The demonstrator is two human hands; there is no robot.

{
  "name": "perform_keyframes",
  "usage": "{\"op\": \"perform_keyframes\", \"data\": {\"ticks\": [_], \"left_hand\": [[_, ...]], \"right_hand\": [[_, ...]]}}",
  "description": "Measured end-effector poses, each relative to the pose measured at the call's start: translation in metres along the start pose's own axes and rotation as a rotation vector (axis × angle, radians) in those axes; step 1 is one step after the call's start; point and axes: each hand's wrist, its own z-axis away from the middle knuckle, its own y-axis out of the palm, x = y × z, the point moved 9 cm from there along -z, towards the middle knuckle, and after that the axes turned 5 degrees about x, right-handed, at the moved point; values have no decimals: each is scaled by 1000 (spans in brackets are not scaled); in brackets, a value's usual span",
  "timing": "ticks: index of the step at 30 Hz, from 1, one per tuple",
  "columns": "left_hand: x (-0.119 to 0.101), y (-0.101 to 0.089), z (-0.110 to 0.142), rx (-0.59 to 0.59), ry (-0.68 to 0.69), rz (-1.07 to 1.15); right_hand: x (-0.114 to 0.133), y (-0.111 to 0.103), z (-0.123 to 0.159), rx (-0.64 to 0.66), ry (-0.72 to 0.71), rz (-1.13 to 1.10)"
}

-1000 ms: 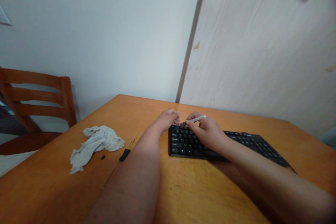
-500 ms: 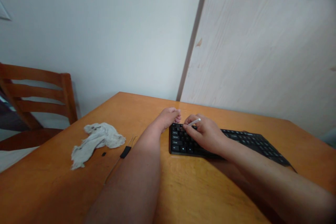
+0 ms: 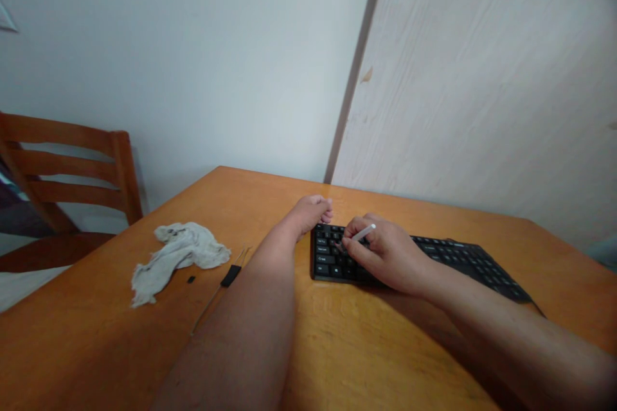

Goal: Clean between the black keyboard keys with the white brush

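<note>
My right hand (image 3: 388,253) rests over the left half of a black computer keyboard (image 3: 328,263), pinching a thin white stick (image 3: 364,232) between thumb and fingers. The stick's lower end is hidden among the fingers, close to the keys. My left hand (image 3: 311,215) is curled closed just beyond the keyboard's far left corner, nothing visible in it. Its fingers are close to the keyboard but do not clearly touch it. My right hand and forearm hide the keyboard's middle.
The orange wooden table (image 3: 96,321) holds a crumpled grey-white cloth (image 3: 178,257), a small black piece (image 3: 191,279), and a black strip with thin wires (image 3: 231,276). A wooden chair (image 3: 67,167) stands at left. A white wall and pale wood panel (image 3: 482,90) rise behind.
My right hand has shifted slightly right along the keyboard, and the white stick sits lower in its fingers. My left hand has barely moved. The whole view has tilted a little.
</note>
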Motion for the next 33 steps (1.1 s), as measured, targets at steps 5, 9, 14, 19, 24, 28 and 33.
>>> {"op": "perform_keyframes", "data": {"ticks": [5,9,14,19,24,28,33], "left_hand": [[1,0,-1,-1,1,1],[4,0,-4,-2,-2,3],[6,-1,-6,1,-1,7],[6,-1,-6,2,-3,-2],[5,0,-5,2,-3,-12],[1,0,-2,1,6,-23],[-5,0,2,0,13,-45]], "right_hand": [[3,1,4,42,-15,-8],[5,0,7,72,-26,-23],[6,-4,13,95,-19,-27],[9,-5,18,131,-19,-37],[8,-5,21,154,-18,-57],[4,-6,23,172,-7,-67],[-2,-10,24,157,-3,-123]]}}
